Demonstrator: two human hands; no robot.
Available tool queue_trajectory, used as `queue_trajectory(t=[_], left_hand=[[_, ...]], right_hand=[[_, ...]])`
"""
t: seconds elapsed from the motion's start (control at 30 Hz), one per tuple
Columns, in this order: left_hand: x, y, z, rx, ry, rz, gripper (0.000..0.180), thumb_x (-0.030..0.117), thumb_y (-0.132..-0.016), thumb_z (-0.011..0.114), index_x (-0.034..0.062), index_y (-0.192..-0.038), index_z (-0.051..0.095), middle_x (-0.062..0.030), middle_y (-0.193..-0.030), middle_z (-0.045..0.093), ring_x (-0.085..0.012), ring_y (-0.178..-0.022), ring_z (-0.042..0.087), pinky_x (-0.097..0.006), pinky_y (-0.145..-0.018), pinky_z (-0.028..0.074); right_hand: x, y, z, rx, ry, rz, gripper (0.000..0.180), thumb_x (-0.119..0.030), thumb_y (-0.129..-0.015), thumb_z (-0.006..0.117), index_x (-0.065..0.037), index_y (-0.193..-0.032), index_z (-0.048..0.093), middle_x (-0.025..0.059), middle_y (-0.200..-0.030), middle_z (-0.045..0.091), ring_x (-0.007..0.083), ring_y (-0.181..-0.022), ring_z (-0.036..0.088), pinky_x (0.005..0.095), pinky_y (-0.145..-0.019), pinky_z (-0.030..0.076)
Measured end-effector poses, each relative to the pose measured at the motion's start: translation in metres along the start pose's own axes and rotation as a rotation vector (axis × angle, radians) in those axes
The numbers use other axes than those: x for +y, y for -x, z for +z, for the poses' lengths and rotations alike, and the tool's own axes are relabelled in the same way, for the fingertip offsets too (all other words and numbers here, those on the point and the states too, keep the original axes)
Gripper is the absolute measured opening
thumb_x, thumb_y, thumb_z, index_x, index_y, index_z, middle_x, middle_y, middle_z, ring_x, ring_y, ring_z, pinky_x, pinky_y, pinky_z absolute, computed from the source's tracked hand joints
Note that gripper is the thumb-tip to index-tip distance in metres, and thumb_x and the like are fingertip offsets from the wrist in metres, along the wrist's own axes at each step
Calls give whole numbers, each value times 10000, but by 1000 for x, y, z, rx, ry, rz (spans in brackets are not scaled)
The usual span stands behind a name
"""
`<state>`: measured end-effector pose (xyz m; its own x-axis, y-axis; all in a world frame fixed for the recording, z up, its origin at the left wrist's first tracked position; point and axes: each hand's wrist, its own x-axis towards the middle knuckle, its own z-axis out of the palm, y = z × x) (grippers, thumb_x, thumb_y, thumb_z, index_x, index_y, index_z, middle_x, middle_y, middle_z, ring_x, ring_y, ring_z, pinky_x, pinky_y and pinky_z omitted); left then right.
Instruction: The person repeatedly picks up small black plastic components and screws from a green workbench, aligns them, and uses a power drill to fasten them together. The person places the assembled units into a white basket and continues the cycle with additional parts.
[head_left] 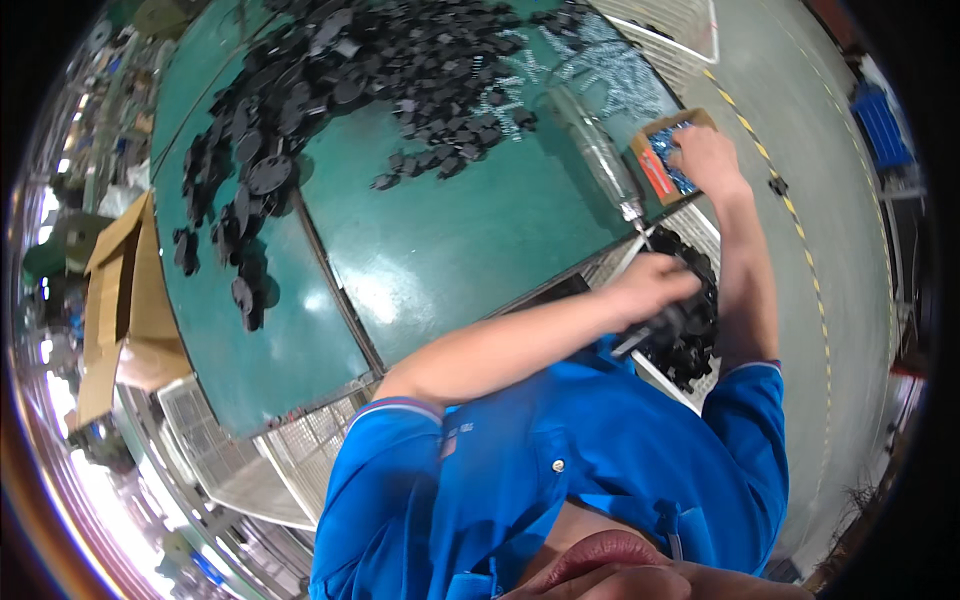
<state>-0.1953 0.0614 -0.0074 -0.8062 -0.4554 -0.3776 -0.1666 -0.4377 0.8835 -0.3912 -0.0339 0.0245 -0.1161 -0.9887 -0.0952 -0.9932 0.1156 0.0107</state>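
Two hands work at the table edge. Left hand (655, 285) grasps a small black moulded plastic part (660, 325) above a basket of like parts (690, 340). Right hand (705, 155) reaches into a small cardboard box of blue-packed pieces (662, 160); its grip cannot be told. Risk: the hanging clear-bodied driver (600, 155) between them could be knocked, or the part dropped.

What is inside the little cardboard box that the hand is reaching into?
The cardboard box holds small blue-and-silver bits that look like screws. The right hand covers part of it, so the rest and the bottom cannot be seen.
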Motion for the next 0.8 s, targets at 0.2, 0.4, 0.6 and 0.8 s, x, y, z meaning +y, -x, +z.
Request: queue_trajectory(t=[0.2,0.4,0.6,0.8], left_hand=[[5,21,-15,-1,-653,569,309,205,-861,672,18,-1106,641,-165,-1015,663,-366,-962,627,-442,-856,505],[57,42,-186,778,-1347,895,63,107,-779,702,80,-836,705,-68,-825,675,-284,-775,634,-405,-691,524],[47,6,-246,557,-1518,644,282,146,-746,745,117,-1021,692,-35,-1051,644,-255,-1049,572,-396,-905,455],[30,38,-223,435,-1575,534,214,116,-761,725,91,-969,677,-51,-961,611,-249,-974,569,-408,-837,438]], right_hand=[[16,-1,14,-70,-280,-130,128,-119,-721,705,-31,-804,664,150,-797,694,335,-831,671,442,-767,518],[18,2,19,40,-217,-16,133,-150,-770,693,-36,-827,656,153,-821,690,343,-841,664,454,-767,511],[10,-10,28,170,-92,-37,185,-222,-824,687,-40,-853,668,169,-838,675,358,-828,659,446,-743,507],[12,21,21,339,-729,135,183,-197,-920,658,-21,-870,667,95,-746,667,185,-694,648,320,-601,475]])
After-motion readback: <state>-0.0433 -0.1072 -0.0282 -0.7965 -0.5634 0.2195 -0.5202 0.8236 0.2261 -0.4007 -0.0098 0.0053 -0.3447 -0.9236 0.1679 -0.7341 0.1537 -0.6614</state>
